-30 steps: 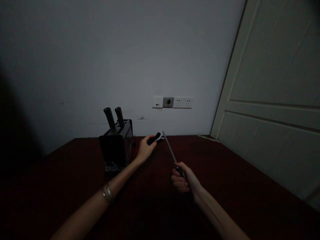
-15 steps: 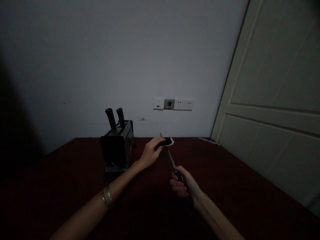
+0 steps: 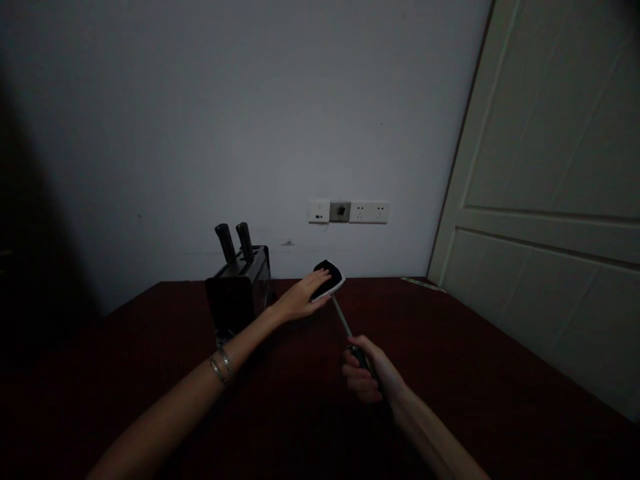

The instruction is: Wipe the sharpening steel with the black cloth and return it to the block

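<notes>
As my right hand point(image 3: 373, 370) wraps a dark handle point(image 3: 358, 355) in a full fist, thumb laid toward its upper end, the slim grey shaft point(image 3: 343, 315) that juts from it runs up and a little to the left, away from me, over a dark red table point(image 3: 280, 413). My left hand point(image 3: 300, 298) is at the far end of that line, with hold of a black pad point(image 3: 331, 281) edged in pale trim, fingers stretched nearly straight over its upper face and thumb by its lower edge — a flattish grip, not a fist. The pad sits ahead of my right knuckles and to their left, set across the shaft's line, so the upper end of the shaft is lost behind it; whether the two touch, and whether the shaft is a blade or a round rod, I cannot tell in this dim light. Each hand has one end — the right at the handle, the left nearest the hidden tip — with a bare stretch of grey showing between pad and fist. Farther left, well apart from the shaft, a dark knife block point(image 3: 230, 300) stands on the table, two black handles point(image 3: 225, 242) leaning up out of its top.
</notes>
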`<state>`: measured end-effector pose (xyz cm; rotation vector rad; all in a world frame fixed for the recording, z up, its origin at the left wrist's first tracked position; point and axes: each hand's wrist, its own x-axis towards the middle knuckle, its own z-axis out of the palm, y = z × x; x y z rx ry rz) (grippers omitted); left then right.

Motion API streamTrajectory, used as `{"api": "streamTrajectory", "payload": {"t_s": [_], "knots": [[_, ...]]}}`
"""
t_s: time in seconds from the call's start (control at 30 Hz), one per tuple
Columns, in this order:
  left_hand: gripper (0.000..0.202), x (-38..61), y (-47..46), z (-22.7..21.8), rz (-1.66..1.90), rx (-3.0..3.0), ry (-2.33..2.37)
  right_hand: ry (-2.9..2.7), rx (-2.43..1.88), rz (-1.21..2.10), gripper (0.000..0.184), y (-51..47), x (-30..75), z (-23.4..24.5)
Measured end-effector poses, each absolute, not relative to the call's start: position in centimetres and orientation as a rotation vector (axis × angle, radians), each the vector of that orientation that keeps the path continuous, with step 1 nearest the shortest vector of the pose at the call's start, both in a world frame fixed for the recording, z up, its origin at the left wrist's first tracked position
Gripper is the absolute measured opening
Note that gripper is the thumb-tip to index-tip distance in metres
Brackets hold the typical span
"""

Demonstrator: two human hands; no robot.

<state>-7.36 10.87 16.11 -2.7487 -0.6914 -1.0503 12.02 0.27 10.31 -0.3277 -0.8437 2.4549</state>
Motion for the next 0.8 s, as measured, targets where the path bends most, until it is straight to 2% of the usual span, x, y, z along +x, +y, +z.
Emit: {"api": "streamTrajectory", "payload": {"t_s": [0.2,0.53,0.8], "knots": [[0.025,-6.7,11.1,16.5,-1.289,-2.619,-0.699,-0.869,-0.284,2.488,0.036,0.2,11.9,10.2],[0.033,-5.8,12.4,17.1,-0.836,-2.552,-0.720,-0.888,-0.293,2.530,0.035,-0.3,11.7,10.4],[0.033,-5.4,12.8,17.1,-0.826,-2.519,-0.735,-0.907,-0.315,2.516,0.037,-0.5,11.9,10.7]]}}
